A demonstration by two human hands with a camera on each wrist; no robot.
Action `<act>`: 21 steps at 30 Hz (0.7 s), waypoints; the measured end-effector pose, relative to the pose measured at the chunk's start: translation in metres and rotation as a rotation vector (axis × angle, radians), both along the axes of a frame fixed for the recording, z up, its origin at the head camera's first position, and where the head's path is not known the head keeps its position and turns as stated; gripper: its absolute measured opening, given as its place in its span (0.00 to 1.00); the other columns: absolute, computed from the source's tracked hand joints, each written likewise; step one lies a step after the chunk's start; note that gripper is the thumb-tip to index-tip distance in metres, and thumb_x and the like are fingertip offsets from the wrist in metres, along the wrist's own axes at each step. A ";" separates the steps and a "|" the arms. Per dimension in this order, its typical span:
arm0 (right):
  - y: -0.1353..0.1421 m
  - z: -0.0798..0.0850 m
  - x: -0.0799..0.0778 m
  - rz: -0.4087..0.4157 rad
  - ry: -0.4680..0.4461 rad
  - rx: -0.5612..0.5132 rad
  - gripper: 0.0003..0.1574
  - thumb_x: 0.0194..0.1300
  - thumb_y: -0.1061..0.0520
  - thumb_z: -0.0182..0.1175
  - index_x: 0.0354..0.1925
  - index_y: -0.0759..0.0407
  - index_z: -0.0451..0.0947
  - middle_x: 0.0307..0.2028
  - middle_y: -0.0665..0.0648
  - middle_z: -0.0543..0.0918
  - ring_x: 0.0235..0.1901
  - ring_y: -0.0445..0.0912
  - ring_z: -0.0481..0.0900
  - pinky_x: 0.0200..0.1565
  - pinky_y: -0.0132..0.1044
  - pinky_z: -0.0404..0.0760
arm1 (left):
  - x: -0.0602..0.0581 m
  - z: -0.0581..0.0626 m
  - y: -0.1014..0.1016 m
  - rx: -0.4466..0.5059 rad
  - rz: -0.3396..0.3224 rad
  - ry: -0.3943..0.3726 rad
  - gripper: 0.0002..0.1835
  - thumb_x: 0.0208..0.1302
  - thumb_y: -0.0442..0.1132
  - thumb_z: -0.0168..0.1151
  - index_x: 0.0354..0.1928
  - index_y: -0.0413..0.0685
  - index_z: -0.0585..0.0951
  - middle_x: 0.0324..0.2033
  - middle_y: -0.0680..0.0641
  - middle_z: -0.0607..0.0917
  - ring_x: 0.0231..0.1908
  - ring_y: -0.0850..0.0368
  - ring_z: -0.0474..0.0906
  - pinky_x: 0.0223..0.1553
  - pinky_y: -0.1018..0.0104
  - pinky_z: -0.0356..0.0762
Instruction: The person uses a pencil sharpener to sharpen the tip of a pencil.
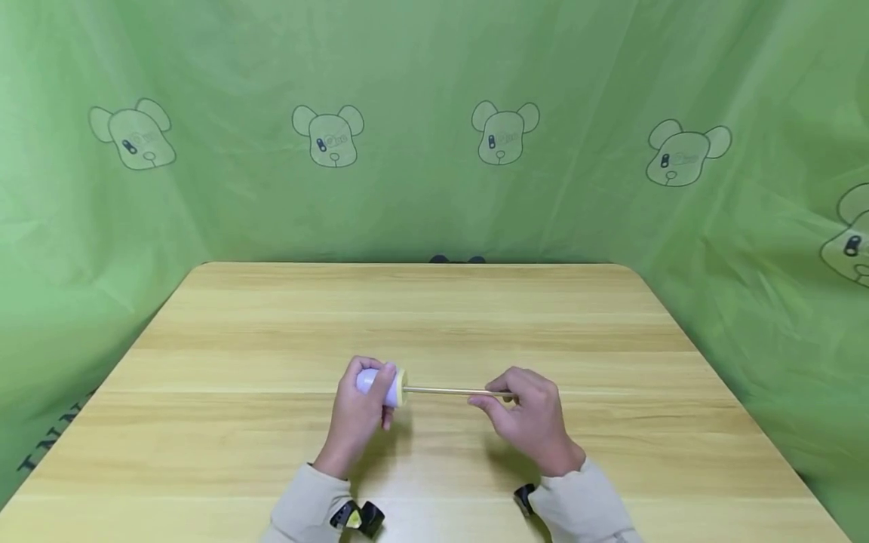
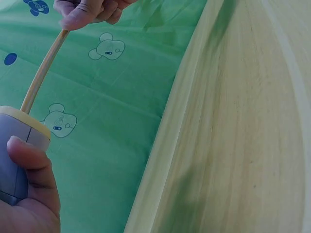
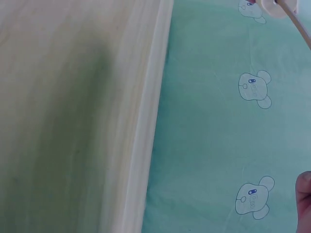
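My left hand (image 1: pixel 356 422) grips a lavender, rounded cylinder (image 1: pixel 366 379) with a pale yellow end, its thumb lying along the side. A thin wooden stick (image 1: pixel 444 391) runs level from the middle of that end across to my right hand (image 1: pixel 532 415), which pinches its other end between thumb and fingers. In the left wrist view the stick (image 2: pixel 43 73) meets the yellow rim of the cylinder (image 2: pixel 14 145). The right wrist view catches the cylinder's pale round face (image 3: pixel 269 7) with the stick (image 3: pixel 296 22) at its central hole. Both hands are above the table.
A light wood-grain table (image 1: pixel 434 317) spreads out below the hands. Green cloth (image 1: pixel 421 204) printed with bear heads hangs behind it and at both sides. Black straps with small fittings (image 1: pixel 356 516) show at the sleeve cuffs.
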State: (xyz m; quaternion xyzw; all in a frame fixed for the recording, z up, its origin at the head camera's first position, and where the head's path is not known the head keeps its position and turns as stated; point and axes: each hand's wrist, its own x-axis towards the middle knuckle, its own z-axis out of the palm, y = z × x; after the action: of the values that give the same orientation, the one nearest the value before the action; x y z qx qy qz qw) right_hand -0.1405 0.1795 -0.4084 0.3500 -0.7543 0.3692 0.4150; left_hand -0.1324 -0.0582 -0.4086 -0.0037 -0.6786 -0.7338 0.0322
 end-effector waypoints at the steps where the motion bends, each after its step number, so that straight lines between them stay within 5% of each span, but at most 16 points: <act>1: 0.000 0.000 0.000 0.000 -0.006 -0.004 0.26 0.61 0.41 0.65 0.21 0.59 0.76 0.17 0.52 0.79 0.14 0.40 0.71 0.19 0.26 0.75 | 0.000 0.000 0.000 -0.002 0.000 0.000 0.16 0.69 0.42 0.59 0.45 0.37 0.68 0.27 0.40 0.75 0.13 0.58 0.69 0.10 0.70 0.70; 10: -0.001 0.005 0.004 -0.100 -0.105 0.098 0.28 0.66 0.40 0.61 0.16 0.54 0.74 0.11 0.42 0.65 0.12 0.29 0.56 0.11 0.20 0.59 | 0.001 0.000 0.000 -0.039 -0.002 0.041 0.16 0.67 0.41 0.61 0.44 0.38 0.68 0.26 0.39 0.74 0.14 0.56 0.70 0.11 0.66 0.73; 12: 0.001 0.011 0.008 -0.103 -0.326 0.148 0.29 0.67 0.42 0.60 0.13 0.51 0.69 0.10 0.40 0.61 0.12 0.29 0.53 0.11 0.22 0.55 | 0.001 0.000 0.000 -0.067 -0.005 0.050 0.16 0.66 0.41 0.62 0.44 0.39 0.68 0.27 0.39 0.75 0.15 0.55 0.71 0.12 0.66 0.74; 14: 0.003 0.018 0.012 -0.089 -0.639 0.177 0.31 0.68 0.45 0.59 0.11 0.51 0.65 0.09 0.40 0.57 0.11 0.32 0.51 0.12 0.24 0.53 | 0.001 0.000 0.000 -0.103 -0.016 0.064 0.16 0.66 0.41 0.62 0.45 0.39 0.68 0.27 0.39 0.75 0.17 0.55 0.72 0.12 0.67 0.75; 17: 0.006 0.028 0.015 -0.072 -1.001 0.082 0.32 0.74 0.49 0.52 0.12 0.59 0.69 0.08 0.44 0.61 0.10 0.36 0.56 0.17 0.27 0.62 | 0.002 -0.001 0.001 -0.140 -0.040 0.089 0.16 0.65 0.40 0.63 0.45 0.39 0.69 0.27 0.40 0.74 0.19 0.54 0.73 0.13 0.68 0.75; 19: 0.009 0.031 0.014 0.016 -1.037 -0.061 0.31 0.78 0.52 0.45 0.22 0.69 0.76 0.14 0.51 0.72 0.14 0.41 0.68 0.23 0.31 0.75 | 0.002 -0.001 0.001 -0.146 -0.049 0.101 0.15 0.66 0.40 0.62 0.44 0.39 0.69 0.26 0.40 0.74 0.18 0.54 0.72 0.13 0.68 0.74; 21: 0.011 0.032 0.012 0.130 -0.968 -0.207 0.31 0.80 0.53 0.37 0.38 0.76 0.78 0.28 0.61 0.81 0.25 0.46 0.79 0.39 0.36 0.82 | 0.002 -0.001 0.001 -0.143 -0.046 0.110 0.14 0.66 0.40 0.61 0.44 0.39 0.69 0.25 0.41 0.75 0.16 0.55 0.72 0.12 0.67 0.74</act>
State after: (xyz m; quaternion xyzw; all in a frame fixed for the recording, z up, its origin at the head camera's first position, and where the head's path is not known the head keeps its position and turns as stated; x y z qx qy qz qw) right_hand -0.1283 0.1905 -0.3765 0.1420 -0.7963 0.5875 0.0260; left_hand -0.1305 -0.0567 -0.4091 -0.0620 -0.7261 -0.6828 0.0522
